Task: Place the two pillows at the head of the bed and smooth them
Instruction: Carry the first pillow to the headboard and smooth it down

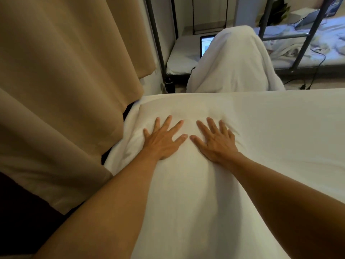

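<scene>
A white pillow lies on the white bed, near its left end beside the curtain. My left hand rests flat on the pillow with fingers spread. My right hand lies flat just to its right, fingers also apart, pressing a dent into the pillow. Neither hand holds anything. I see only one pillow shape; a second one does not show apart from the white bedding.
A tan curtain hangs close along the left of the bed. Beyond the bed's far edge a white blanket-covered mound sits by an open laptop. A metal bunk frame with rumpled bedding stands at the back right.
</scene>
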`<state>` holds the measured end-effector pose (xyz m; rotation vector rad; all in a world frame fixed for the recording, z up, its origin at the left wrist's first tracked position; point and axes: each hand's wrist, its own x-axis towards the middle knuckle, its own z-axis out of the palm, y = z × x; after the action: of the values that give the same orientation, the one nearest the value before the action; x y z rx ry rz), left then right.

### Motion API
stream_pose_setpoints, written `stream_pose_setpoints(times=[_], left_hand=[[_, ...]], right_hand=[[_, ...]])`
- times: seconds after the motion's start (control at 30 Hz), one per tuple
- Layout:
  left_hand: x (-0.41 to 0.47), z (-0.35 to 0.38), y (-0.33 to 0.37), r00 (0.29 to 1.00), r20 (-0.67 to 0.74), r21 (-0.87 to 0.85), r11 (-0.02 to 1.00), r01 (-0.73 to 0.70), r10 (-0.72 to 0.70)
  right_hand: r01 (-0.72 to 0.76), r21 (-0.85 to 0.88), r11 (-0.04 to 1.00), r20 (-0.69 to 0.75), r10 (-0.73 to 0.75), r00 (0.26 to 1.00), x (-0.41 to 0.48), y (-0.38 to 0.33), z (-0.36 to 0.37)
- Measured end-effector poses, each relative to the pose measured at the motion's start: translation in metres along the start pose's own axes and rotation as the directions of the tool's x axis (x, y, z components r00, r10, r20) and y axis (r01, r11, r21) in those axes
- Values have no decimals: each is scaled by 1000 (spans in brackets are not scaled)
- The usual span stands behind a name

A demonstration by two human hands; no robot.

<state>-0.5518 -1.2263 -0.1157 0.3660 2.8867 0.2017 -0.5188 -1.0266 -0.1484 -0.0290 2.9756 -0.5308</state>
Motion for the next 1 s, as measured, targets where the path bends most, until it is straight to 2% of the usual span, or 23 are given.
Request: stream_pose_setpoints(times=[0.23, 0.5, 0.67, 0.83, 0.93, 1.0], left_hand=[[14, 43, -14, 997, -53, -18, 998, 56, -57], [12, 54, -20, 988, -79, -40, 990, 134, -137], [-7, 63, -21, 965, -17, -95, 962, 257, -260], [-35, 49, -30, 947, 96, -171, 932, 319, -306], [-57, 31, -33, 936, 150, -183, 921, 344, -320], [-81, 18, -26, 951, 121, -139, 943, 302, -286]], right_hand=[[-30, 16, 999, -20, 30, 999, 8, 15, 31], [-133, 45, 990, -17, 134, 991, 3, 22, 35], [-182, 4, 983, 21, 182, 983, -13, 23, 42], [-205, 8, 979, 98, 203, 974, -31, 16, 22], [-156, 21, 988, 46, 155, 987, -59, 8, 2], [-98, 35, 995, -20, 99, 995, -92, -2, -6]])
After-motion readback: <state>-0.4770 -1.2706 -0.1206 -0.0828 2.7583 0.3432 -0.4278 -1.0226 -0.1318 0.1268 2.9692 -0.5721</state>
